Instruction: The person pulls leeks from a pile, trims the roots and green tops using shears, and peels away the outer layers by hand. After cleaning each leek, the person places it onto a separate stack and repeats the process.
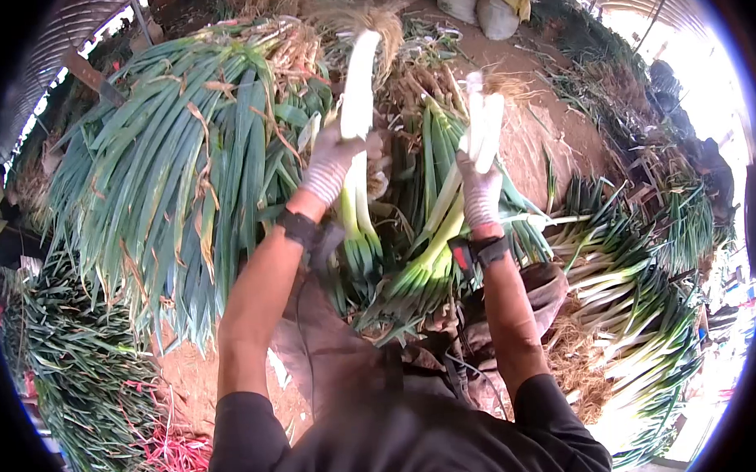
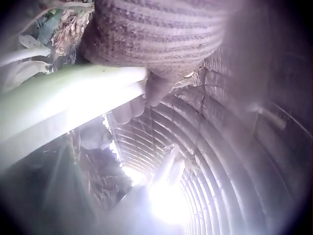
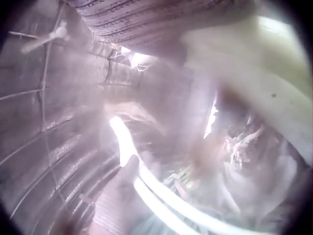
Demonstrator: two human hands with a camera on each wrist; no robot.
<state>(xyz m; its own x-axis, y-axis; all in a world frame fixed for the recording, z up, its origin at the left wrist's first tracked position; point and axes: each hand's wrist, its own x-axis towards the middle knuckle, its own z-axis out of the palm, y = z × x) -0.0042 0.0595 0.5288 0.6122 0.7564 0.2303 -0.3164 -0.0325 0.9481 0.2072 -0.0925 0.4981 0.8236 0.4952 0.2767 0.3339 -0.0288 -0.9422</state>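
My left hand (image 1: 335, 154), in a knitted glove, grips green onions (image 1: 359, 91) by their white shafts, roots pointing up and away. In the left wrist view these pale stalks (image 2: 63, 98) slant out from beneath the ribbed glove (image 2: 156, 39). To the right, my right hand (image 1: 480, 191), also gloved, holds more green onions (image 1: 486, 124), their white ends raised and green leaves trailing toward my lap. The right wrist view shows a thick blurred stalk (image 3: 254, 68) beside the glove (image 3: 161, 24). Both bunches are held apart from each other.
A large heap of green onions (image 1: 175, 160) lies at the left. Another row (image 1: 622, 311) lies at the right with roots inward, and more leaves (image 1: 83, 371) lie lower left by red ties (image 1: 177, 455). Sacks (image 1: 495, 11) stand at the back on bare soil.
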